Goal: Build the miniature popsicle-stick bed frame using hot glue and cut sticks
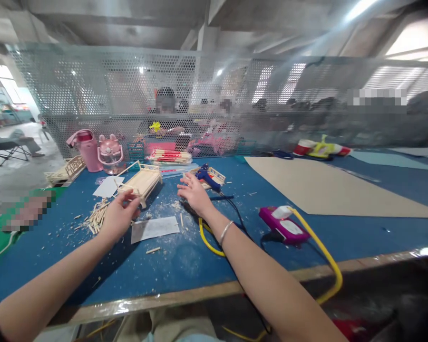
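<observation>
Blue felt covers the worktable, whose near edge is a taped wooden strip. A yellow cable loops over that edge and runs up to a purple power strip lying well to the right of both hands. A white paper sheet lies just beside the left hand, with wood crumbs scattered around it.

At the left hand the fingers are curled together, pinching what looks like a thin wooden stick (too small to be sure) at the near corner of a small stick-built bed frame. A pile of cut sticks lies just left of that hand.

With fingers spread apart, the right hand holds nothing and hovers above the felt, near a blue glue gun whose black cord trails toward the wrist. A silver bracelet circles that wrist.

Farther back stand a pink bottle and a pink cup, beside a bundle of long sticks. A tan board lies on the right. A perforated metal screen closes the far side, with another person seated behind it.
</observation>
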Motion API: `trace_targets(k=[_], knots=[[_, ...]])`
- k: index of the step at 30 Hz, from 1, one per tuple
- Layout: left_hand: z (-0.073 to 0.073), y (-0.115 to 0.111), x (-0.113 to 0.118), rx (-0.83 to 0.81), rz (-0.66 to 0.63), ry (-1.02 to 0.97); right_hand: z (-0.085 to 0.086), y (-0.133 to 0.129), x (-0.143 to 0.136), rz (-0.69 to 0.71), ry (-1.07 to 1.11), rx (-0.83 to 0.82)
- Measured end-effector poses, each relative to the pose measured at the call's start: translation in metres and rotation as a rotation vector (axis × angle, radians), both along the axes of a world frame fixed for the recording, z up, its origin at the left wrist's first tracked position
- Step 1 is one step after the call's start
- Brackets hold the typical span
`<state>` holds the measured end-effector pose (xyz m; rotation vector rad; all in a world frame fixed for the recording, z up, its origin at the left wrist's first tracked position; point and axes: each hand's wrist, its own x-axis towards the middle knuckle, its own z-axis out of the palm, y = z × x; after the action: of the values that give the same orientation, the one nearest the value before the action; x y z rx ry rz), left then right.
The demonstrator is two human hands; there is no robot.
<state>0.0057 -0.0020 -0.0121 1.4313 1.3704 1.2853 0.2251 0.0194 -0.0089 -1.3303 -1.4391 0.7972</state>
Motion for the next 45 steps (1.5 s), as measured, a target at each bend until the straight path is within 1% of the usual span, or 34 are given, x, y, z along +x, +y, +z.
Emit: trace_targets(k=[1, 3, 4, 5, 7, 9, 10, 12, 13, 14, 16, 18, 20, 21, 23, 25, 26, 28, 30, 32, 34, 36, 39, 41, 43, 45], knots=[[0.001, -0.01, 0.003, -0.021, -0.108, -0.008, -0.001, 0.0, 0.0, -0.005, -0.019, -0.001], [0.006, -0.023, 0.003, -0.048, -0.267, 0.076, -0.002, -0.002, 0.0, -0.003, -0.074, -0.001], [0.011, -0.024, 0.0, 0.008, -0.268, 0.126, -0.003, -0.002, -0.001, -0.002, -0.107, 0.005], [0.017, -0.02, -0.006, 0.113, -0.223, 0.139, -0.003, -0.003, -0.002, -0.004, -0.141, 0.015], [0.029, -0.002, -0.019, 0.322, -0.013, 0.066, -0.003, -0.006, -0.004, -0.011, -0.213, 0.041], [0.037, 0.024, -0.033, 0.387, 0.145, -0.038, -0.001, -0.008, -0.004, -0.022, -0.285, 0.063], [0.037, 0.038, -0.039, 0.347, 0.188, -0.08, 0.0, -0.009, -0.004, -0.028, -0.319, 0.072], [0.031, 0.06, -0.046, 0.178, 0.228, -0.095, 0.004, -0.012, -0.002, -0.04, -0.379, 0.087], [0.026, 0.068, -0.048, 0.139, 0.222, -0.083, 0.005, -0.013, -0.002, -0.045, -0.406, 0.094], [0.019, 0.074, -0.05, 0.117, 0.201, -0.069, 0.007, -0.014, -0.001, -0.047, -0.432, 0.099], [0.007, 0.078, -0.051, 0.095, 0.103, -0.021, 0.009, -0.016, -0.002, -0.045, -0.476, 0.108], [-0.001, 0.077, -0.052, 0.083, -0.036, 0.036, 0.011, -0.019, -0.004, -0.04, -0.508, 0.114], [-0.004, 0.073, -0.053, 0.064, -0.165, 0.087, 0.013, -0.022, -0.006, -0.042, -0.535, 0.121], [-0.005, 0.071, -0.052, 0.051, -0.208, 0.105, 0.015, -0.023, -0.007, -0.05, -0.547, 0.123], [-0.006, 0.065, -0.048, 0.068, -0.246, 0.137, 0.018, -0.025, -0.008, -0.07, -0.569, 0.128], [-0.008, 0.057, -0.041, 0.151, -0.258, 0.183, 0.024, -0.028, -0.007, -0.086, -0.627, 0.141], [-0.009, 0.052, -0.037, 0.204, -0.269, 0.216, 0.027, -0.03, -0.005, -0.082, -0.673, 0.149], [-0.012, 0.043, -0.028, 0.225, -0.29, 0.259, 0.034, -0.035, -0.001, -0.037, -0.777, 0.144], [-0.015, 0.035, -0.02, 0.225, -0.279, 0.281, 0.04, -0.04, 0.005, 0.042, -0.857, 0.065], [-0.017, 0.031, -0.016, 0.248, -0.248, 0.317, 0.045, -0.044, 0.012, 0.109, -0.921, -0.096], [-0.017, 0.03, -0.015, 0.27, -0.217, 0.347, 0.048, -0.047, 0.021, 0.125, -0.984, -0.275], [-0.016, 0.03, -0.014, 0.269, -0.191, 0.349, 0.051, -0.047, 0.034, 0.045, -1.042, -0.386], [-0.015, 0.03, -0.015, 0.251, -0.161, 0.327, 0.055, -0.045, 0.059, -0.183, -1.089, -0.468], [-0.016, 0.03, -0.015, 0.247, -0.163, 0.31, 0.058, -0.046, 0.075, -0.274, -1.1, -0.533], [-0.016, 0.03, -0.015, 0.249, -0.174, 0.306, 0.059, -0.048, 0.084, -0.269, -1.103, -0.592], [-0.017, 0.031, -0.016, 0.24, -0.195, 0.314, 0.057, -0.05, 0.085, -0.2, -1.101, -0.629]])
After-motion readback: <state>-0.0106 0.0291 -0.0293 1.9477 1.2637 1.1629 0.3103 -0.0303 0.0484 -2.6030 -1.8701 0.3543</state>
